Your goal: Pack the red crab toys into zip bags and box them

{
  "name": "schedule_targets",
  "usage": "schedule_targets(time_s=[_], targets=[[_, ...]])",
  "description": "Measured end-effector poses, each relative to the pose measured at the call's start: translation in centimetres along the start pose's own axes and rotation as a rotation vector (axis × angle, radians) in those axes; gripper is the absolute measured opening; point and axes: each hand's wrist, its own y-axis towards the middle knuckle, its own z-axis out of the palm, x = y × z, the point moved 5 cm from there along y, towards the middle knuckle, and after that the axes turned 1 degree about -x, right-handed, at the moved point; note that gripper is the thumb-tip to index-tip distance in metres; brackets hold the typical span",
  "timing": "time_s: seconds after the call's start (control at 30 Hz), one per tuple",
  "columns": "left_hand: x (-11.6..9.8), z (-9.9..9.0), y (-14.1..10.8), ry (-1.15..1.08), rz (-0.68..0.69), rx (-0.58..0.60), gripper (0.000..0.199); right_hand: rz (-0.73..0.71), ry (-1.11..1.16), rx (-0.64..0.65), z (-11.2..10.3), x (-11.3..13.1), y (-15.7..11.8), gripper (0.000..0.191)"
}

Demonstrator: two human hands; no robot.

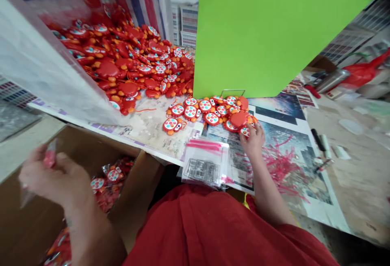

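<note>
Over an open cardboard box at the left, my left hand [57,176] has its fingers closed on a clear plastic bag with something red in it, mostly hidden by the hand. Below, the box holds several bagged red crab toys [115,174] with dotted white faces. At the right, my right hand [254,139] pinches the near edge of a crab toy [244,131] in a small cluster on the table. A red toy lying back up [239,118] rests just beyond the fingertips. In front of my body lies a stack of clear zip bags [204,164] with pink strips.
A big heap of crab toys [122,62] spills from a striped sack [146,5] at the back left. A tall green board [250,34] stands behind the cluster. Pink plastic strips [282,164] litter the table's right side, near markers [318,140]. The cardboard box [100,146] adjoins the table edge.
</note>
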Motion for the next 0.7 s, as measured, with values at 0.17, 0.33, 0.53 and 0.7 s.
schedule_targets(time_s=[0.17, 0.33, 0.53, 0.7], targets=[[-9.0, 7.1, -8.0, -0.207, 0.463, 0.388, 0.024, 0.017, -0.171, 0.134, 1.1, 0.3, 0.2, 0.073], [-17.2, 13.6, -19.7, -0.306, 0.822, 0.962, 0.025, -0.034, -0.122, 0.157, 0.4, 0.8, -0.8, 0.058], [-18.7, 16.4, -23.2, -0.054, 0.882, 0.958, 0.023, -0.004, 0.374, 0.168, -1.1, 0.6, -2.3, 0.051], [-18.7, 16.9, -23.9, -0.143, 0.914, 0.956, 0.015, 0.258, 0.866, 0.291, -2.0, 1.9, -3.8, 0.046]])
